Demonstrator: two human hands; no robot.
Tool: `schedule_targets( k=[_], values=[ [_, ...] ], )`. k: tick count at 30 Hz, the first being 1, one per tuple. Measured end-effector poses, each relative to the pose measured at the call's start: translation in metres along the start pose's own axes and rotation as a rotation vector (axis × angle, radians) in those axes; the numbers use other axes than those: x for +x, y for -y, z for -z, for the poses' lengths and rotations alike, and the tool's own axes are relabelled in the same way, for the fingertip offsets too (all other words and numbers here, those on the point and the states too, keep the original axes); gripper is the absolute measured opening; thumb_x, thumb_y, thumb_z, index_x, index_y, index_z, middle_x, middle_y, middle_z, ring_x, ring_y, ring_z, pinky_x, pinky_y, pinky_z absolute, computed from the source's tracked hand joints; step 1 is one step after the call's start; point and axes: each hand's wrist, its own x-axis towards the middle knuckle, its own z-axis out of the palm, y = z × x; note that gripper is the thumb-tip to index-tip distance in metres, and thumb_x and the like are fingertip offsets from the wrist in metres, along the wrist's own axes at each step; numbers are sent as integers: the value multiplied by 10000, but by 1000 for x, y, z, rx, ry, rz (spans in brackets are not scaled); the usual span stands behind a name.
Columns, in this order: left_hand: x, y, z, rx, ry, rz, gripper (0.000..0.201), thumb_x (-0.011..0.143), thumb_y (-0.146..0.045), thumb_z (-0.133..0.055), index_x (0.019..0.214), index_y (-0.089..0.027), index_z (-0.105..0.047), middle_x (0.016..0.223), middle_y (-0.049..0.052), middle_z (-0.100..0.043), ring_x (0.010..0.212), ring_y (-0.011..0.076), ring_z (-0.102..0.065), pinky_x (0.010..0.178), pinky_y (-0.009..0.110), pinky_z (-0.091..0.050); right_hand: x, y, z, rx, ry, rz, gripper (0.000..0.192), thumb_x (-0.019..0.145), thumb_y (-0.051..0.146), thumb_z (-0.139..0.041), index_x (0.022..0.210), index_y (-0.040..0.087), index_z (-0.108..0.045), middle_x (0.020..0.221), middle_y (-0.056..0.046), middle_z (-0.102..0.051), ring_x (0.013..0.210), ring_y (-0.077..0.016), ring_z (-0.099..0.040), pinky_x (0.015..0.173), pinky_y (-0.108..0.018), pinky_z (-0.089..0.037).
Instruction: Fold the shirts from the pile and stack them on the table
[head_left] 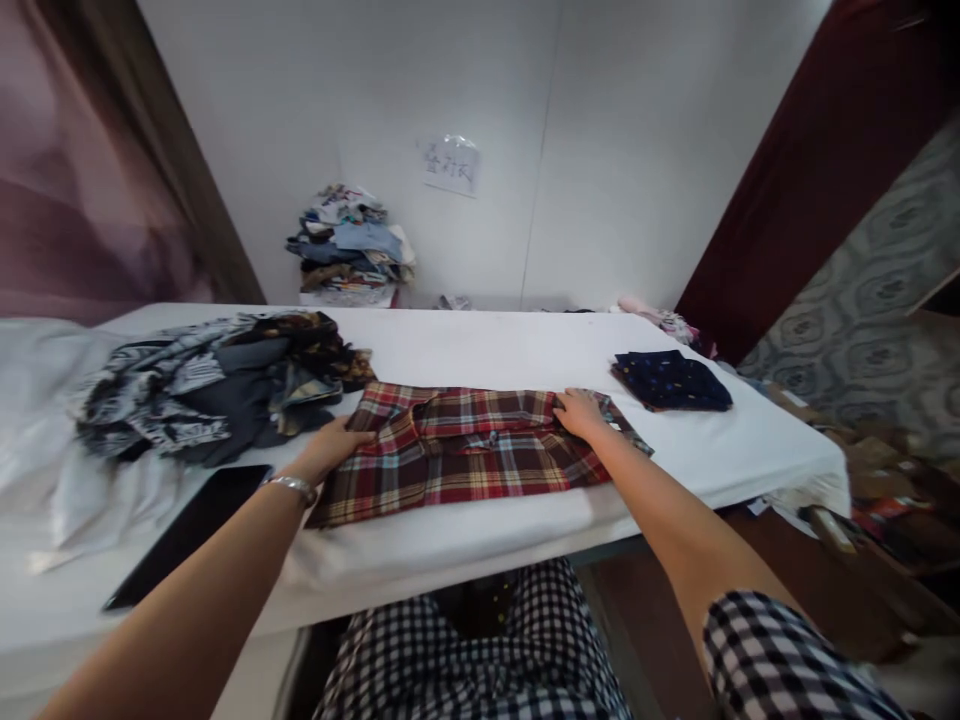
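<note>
A red plaid shirt [465,455] lies partly folded on the white table [525,350], close to the front edge. My left hand [330,445] rests on its left edge, fingers laid flat on the cloth. My right hand [581,412] presses on the shirt's upper right corner; whether its fingers pinch the fabric is unclear. A silver bracelet [294,486] circles my left wrist.
A heap of dark and patterned clothes [217,390] sits at the left. A folded navy dotted garment [670,380] lies at the right. A black tablet [191,530] lies near the front left. A stack of clothes [351,245] stands against the back wall.
</note>
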Motion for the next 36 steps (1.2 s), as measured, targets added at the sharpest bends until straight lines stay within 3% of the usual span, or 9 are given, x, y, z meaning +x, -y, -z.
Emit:
schedule_targets(
  k=[3, 8, 12, 15, 18, 22, 24, 28, 36],
  values=[
    [-3, -6, 0, -34, 61, 30, 232, 566, -235, -737, 783, -199, -664, 733, 48, -731, 728, 259, -693, 677, 331, -530, -10, 44, -2, 407, -65, 175, 390, 899, 278, -542, 1278, 207, -596, 1404, -116, -528, 1323, -257, -441, 1103, -457, -336],
    [-3, -36, 8, -2, -11, 0, 314, 522, -234, -785, 810, -180, -672, 802, 64, -739, 833, 272, -691, 723, 322, -536, -50, 122, 2, 1364, 224, 248, 421, 879, 374, -599, 1291, 294, -571, 1337, -62, -597, 1217, -228, -563, 1039, -464, -443],
    [-10, -88, 6, -13, 0, -83, 466, 527, -312, -834, 938, -166, -672, 885, 86, -737, 850, 267, -688, 710, 316, -539, -73, 144, 11, 1775, 353, 127, 482, 863, 375, -637, 1322, 291, -518, 1289, -79, -619, 1116, -230, -629, 967, -455, -498],
    [-26, -128, -20, -178, 200, -109, 573, 614, -363, -809, 1115, -166, -613, 925, 89, -723, 824, 235, -685, 692, 324, -552, -72, 142, 12, 1980, 400, 19, 530, 870, 393, -621, 1363, 288, -460, 1211, -72, -657, 1047, -218, -659, 944, -438, -507],
    [-44, -145, -57, -423, 484, -168, 541, 709, -362, -755, 1178, -160, -577, 1006, 110, -704, 855, 210, -682, 732, 334, -565, -65, 129, 8, 2011, 440, -129, 519, 897, 550, -515, 1315, 243, -514, 1158, -98, -681, 1012, -242, -666, 902, -452, -523],
    [-49, -119, -89, -364, 231, -195, 451, 738, -354, -729, 1132, -165, -617, 1137, 122, -678, 968, 223, -662, 806, 316, -541, -65, 104, -2, 1796, 365, -223, 548, 927, 577, -408, 1313, 204, -520, 1210, -130, -667, 1086, -259, -642, 894, -452, -532],
    [-44, -95, -93, -303, 104, -141, 445, 752, -356, -709, 1138, -155, -616, 1196, 139, -658, 1050, 250, -637, 863, 332, -515, -67, 95, -4, 1700, 309, -198, 485, 934, 480, -442, 1350, 234, -481, 1260, -98, -648, 1132, -241, -626, 916, -436, -532],
    [-35, -62, -94, -287, 100, -18, 507, 792, -388, -658, 1215, -124, -567, 1283, 187, -612, 1125, 266, -612, 861, 332, -506, -68, 96, -1, 1687, 318, -184, 510, 865, 312, -547, 1366, 265, -461, 1250, -61, -656, 1112, -229, -640, 918, -421, -543],
    [-41, -61, -91, -321, 241, 60, 616, 760, -450, -704, 1264, -140, -535, 1230, 181, -654, 1065, 260, -648, 721, 300, -523, -75, 91, -13, 1690, 216, -262, 815, 751, 155, -573, 1502, 263, -276, 1090, -36, -715, 965, -227, -684, 890, -421, -554]
  ],
)
